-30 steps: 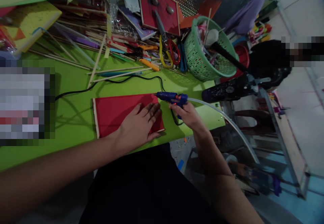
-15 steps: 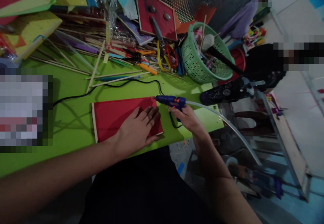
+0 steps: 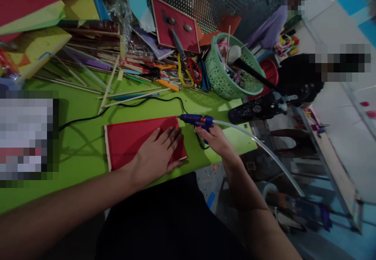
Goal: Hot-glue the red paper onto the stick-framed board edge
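Note:
A red paper sheet (image 3: 129, 139) with a thin stick along its left edge lies flat on the green table (image 3: 85, 134). My left hand (image 3: 157, 152) rests palm down on its right part, fingers spread. My right hand (image 3: 216, 139) grips a blue glue gun (image 3: 196, 120) whose nozzle points left at the sheet's upper right corner. A long clear glue stick (image 3: 258, 146) trails out of the gun's back to the right, and its black cord (image 3: 123, 105) runs left across the table.
Thin sticks, scissors (image 3: 188, 70) and coloured paper pile up along the table's far side. A green basket (image 3: 227, 74) of tools stands at the right, a red board (image 3: 174, 27) behind it. A person in dark clothes (image 3: 299, 78) sits beyond.
The view has tilted slightly; both hands and the glue gun stay at the red sheet's right end, the nozzle holding close to its top corner.

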A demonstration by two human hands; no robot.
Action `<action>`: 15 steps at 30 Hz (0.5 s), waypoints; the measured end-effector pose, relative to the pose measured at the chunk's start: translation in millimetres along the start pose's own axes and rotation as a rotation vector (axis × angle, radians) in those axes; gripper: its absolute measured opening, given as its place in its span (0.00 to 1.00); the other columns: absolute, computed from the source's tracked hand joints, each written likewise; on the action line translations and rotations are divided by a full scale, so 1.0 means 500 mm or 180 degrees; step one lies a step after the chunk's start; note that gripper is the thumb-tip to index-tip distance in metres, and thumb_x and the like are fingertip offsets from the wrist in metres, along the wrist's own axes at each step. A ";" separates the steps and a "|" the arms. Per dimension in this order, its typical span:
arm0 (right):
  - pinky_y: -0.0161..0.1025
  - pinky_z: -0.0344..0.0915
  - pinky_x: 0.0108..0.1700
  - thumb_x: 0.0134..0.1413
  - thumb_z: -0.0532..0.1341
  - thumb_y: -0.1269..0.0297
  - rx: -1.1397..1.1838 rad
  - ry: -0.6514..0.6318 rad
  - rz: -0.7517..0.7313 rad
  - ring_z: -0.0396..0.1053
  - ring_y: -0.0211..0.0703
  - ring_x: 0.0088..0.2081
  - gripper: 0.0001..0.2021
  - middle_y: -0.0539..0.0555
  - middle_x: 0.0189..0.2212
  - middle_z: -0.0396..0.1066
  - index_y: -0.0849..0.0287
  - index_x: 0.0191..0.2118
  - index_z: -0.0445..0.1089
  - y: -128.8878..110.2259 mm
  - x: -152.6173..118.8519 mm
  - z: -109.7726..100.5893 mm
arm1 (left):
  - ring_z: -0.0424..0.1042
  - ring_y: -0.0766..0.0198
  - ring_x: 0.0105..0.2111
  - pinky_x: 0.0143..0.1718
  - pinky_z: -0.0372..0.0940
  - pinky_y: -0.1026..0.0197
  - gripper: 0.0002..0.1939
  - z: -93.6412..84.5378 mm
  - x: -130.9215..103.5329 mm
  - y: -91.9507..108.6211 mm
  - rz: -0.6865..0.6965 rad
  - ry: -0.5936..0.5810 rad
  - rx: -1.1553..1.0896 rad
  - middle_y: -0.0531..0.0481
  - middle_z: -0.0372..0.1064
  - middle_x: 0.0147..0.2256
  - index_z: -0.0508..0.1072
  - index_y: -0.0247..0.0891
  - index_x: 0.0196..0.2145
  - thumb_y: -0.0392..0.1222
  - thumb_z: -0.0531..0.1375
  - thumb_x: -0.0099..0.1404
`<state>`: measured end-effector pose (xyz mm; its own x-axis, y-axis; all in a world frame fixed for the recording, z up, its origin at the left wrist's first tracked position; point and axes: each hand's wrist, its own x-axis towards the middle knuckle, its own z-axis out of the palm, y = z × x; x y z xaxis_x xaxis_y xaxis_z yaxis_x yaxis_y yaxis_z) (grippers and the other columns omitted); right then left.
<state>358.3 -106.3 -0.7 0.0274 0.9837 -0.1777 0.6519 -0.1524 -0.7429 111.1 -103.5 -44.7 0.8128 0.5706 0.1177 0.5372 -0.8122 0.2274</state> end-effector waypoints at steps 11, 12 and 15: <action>0.37 0.59 0.32 0.61 0.61 0.48 -0.0051 -0.0039 -0.0041 0.59 0.39 0.26 0.17 0.49 0.24 0.65 0.58 0.32 0.71 -0.012 0.001 0.009 | 0.59 0.45 0.69 0.68 0.55 0.41 0.39 0.001 0.000 -0.001 0.0027 0.0077 0.0019 0.35 0.58 0.69 0.63 0.29 0.68 0.64 0.48 0.74; 0.37 0.59 0.32 0.60 0.61 0.47 -0.0055 -0.0041 -0.0060 0.59 0.39 0.27 0.17 0.49 0.24 0.65 0.58 0.32 0.72 -0.014 0.001 0.010 | 0.59 0.45 0.69 0.68 0.55 0.41 0.39 0.002 0.000 -0.001 0.0023 0.0077 0.0020 0.35 0.58 0.69 0.63 0.30 0.68 0.64 0.49 0.73; 0.37 0.58 0.31 0.60 0.61 0.46 -0.0051 -0.0061 -0.0014 0.59 0.39 0.26 0.18 0.48 0.24 0.64 0.58 0.32 0.71 -0.014 0.001 0.011 | 0.59 0.45 0.69 0.68 0.55 0.41 0.40 0.003 0.001 -0.002 0.0017 0.0057 -0.0002 0.35 0.59 0.69 0.63 0.30 0.68 0.65 0.49 0.73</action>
<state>349.6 -105.4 0.8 0.0099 0.9823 -0.1869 0.6641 -0.1462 -0.7332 111.3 -102.3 -46.3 0.8115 0.5682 0.1363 0.5326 -0.8152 0.2274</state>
